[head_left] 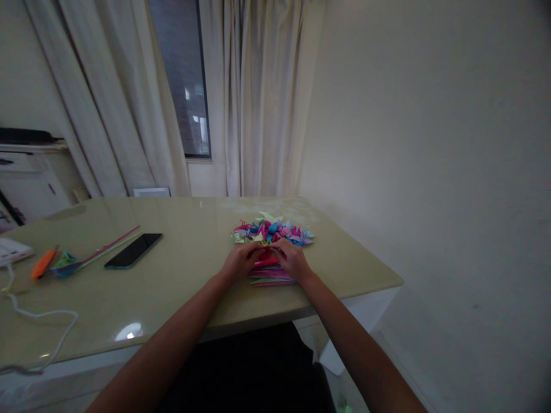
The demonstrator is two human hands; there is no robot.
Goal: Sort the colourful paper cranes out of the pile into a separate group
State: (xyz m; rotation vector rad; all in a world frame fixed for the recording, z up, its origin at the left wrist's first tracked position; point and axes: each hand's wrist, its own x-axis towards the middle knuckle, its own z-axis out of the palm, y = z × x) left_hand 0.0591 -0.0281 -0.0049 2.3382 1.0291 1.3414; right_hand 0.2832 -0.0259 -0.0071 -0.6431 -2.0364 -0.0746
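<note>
My left hand (243,259) and my right hand (293,256) meet near the table's front edge, fingertips pinched close together. Between them is a piece of red paper (267,254), partly covered by the fingers; its folded shape is too small to make out. Just beyond the fingers lies a heap of folded paper cranes (273,230) in pink, blue, purple, green and yellow. Under and in front of the hands, a stack of coloured paper sheets (273,278) shows pink, purple and green edges.
A phone (134,250) lies on the table (189,241) to the left. Past it are thin coloured sticks (109,248), an orange object (44,263), a white box (14,251) and a white cable (47,313). A wall (430,172) stands close on the right.
</note>
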